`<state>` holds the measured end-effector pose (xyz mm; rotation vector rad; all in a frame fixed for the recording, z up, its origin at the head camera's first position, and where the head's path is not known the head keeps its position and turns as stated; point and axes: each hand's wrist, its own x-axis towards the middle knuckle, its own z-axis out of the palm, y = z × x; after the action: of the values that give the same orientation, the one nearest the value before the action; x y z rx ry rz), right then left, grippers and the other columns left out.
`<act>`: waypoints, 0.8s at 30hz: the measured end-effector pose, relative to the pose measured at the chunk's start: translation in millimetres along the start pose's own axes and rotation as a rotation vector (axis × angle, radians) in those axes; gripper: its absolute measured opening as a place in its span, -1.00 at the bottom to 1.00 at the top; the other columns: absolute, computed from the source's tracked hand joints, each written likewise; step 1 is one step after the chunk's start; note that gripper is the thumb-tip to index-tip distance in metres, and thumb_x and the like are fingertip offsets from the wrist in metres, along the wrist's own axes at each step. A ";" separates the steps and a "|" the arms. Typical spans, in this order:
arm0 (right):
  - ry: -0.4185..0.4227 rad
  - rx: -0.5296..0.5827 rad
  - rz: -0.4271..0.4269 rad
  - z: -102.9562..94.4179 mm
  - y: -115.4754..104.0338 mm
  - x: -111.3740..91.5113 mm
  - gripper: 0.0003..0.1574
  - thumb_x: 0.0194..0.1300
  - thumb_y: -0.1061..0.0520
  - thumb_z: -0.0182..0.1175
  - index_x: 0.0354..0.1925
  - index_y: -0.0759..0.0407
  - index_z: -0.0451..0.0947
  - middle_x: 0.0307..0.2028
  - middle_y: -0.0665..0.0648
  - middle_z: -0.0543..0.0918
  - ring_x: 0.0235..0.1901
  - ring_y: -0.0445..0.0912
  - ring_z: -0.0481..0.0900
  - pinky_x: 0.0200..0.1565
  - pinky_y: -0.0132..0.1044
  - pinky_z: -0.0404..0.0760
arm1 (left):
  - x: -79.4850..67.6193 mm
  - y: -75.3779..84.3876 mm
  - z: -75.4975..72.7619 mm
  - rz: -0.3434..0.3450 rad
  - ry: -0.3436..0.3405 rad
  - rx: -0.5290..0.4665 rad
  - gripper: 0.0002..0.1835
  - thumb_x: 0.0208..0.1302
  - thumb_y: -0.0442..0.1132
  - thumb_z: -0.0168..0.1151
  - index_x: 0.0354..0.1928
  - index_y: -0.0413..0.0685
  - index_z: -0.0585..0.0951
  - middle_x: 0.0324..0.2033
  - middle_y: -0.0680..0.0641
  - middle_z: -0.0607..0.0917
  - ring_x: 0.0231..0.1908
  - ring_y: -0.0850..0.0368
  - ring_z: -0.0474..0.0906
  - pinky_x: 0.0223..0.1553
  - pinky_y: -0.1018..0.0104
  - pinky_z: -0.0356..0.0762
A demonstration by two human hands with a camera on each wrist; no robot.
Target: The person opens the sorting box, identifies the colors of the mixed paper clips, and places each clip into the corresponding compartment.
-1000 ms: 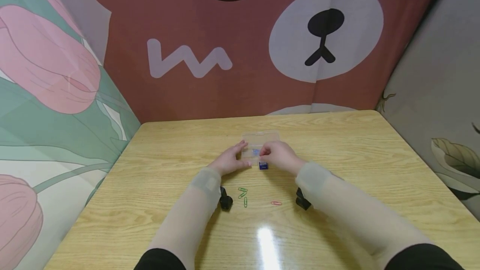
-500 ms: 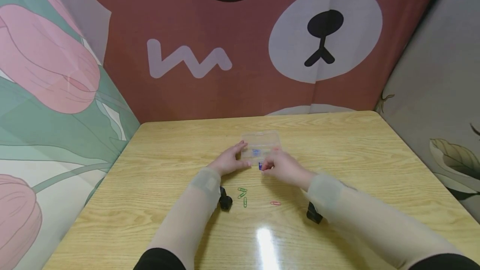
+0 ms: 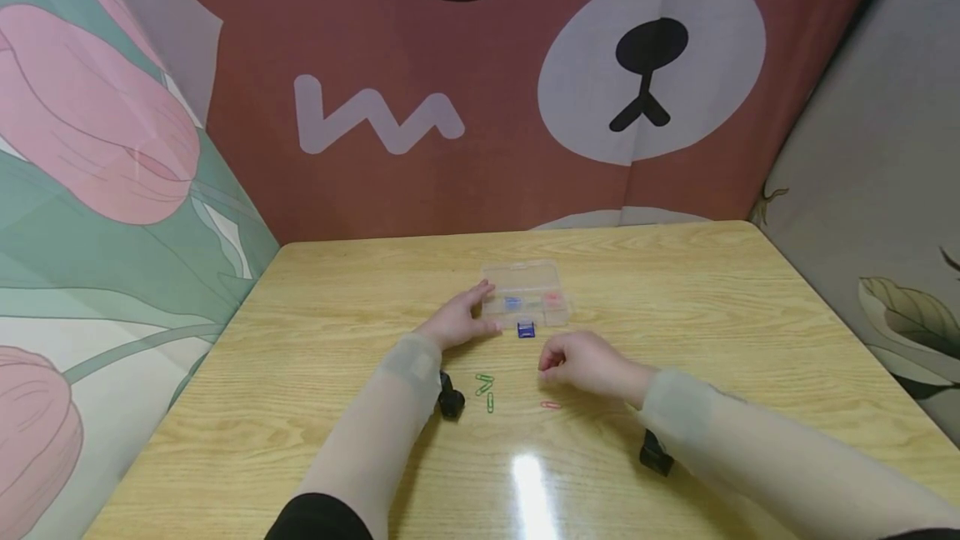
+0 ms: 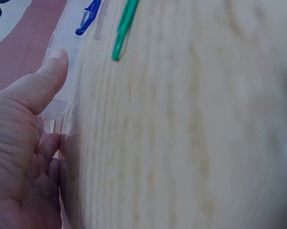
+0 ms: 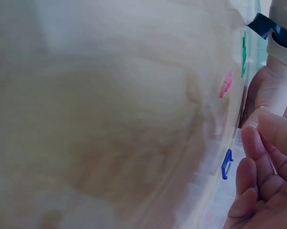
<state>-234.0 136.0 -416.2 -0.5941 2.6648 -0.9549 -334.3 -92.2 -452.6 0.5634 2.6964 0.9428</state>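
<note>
Wooden table [image 3: 255, 390], bear backdrop [image 3: 480, 65], left fingers [image 3: 476, 298] relaxed, right fingers [image 3: 552, 352] curled, seemingly empty.

Bear-print backdrop [image 3: 495, 57], pink-tulip cloth [image 3: 105, 123], grey leaf-print cloth [image 3: 877, 157], wooden table [image 3: 712, 298]

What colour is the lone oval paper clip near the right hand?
The paper clip is pink, clearest in the right wrist view.

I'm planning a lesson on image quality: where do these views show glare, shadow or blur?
Head: a bright glare streak on the table, below the pink paperclip, with soft shadows beside both forearms. Left wrist: the table's grain blurs towards the right, while a green paperclip looks crisper. Right wrist: the table is mostly smeared and out of focus.
</note>
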 end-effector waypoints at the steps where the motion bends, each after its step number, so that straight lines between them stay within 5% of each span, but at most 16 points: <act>1: -0.008 0.006 -0.001 0.4 1.2 -2.3 -0.90 -0.04 0.09 0.28 -0.54 -0.04 0.52 -0.57 -0.15 0.51 -0.50 -0.19 0.41 -0.40 -0.28 0.38 | 0.1 0.0 0.0 -0.001 -0.001 0.002 -0.15 -0.05 0.14 0.20 0.29 0.23 0.06 0.28 0.20 -0.06 0.23 0.16 -0.14 0.17 0.16 -0.11; 9: -0.084 0.044 -0.015 5.4 9.8 -16.2 -0.85 -0.11 0.01 0.32 -0.56 -0.05 0.52 -0.59 -0.14 0.51 -0.52 -0.19 0.41 -0.43 -0.28 0.38 | -0.6 0.6 -0.7 -0.001 -0.005 0.004 -0.16 -0.04 0.13 0.20 0.29 0.22 0.06 0.28 0.21 -0.07 0.23 0.15 -0.15 0.17 0.15 -0.11; 24: -0.089 -0.037 -0.018 13.0 5.7 -21.6 -0.86 -0.09 0.06 0.31 -0.62 -0.06 0.51 -0.63 -0.15 0.48 -0.56 -0.20 0.37 -0.48 -0.29 0.37 | -0.2 0.2 -1.0 -0.006 -0.005 -0.019 -0.16 -0.05 0.12 0.21 0.29 0.22 0.07 0.28 0.20 -0.06 0.23 0.16 -0.16 0.17 0.16 -0.11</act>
<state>-211.8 142.7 -427.7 -0.6542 2.6082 -0.8645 -334.4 -92.7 -451.7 0.5532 2.6806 0.9629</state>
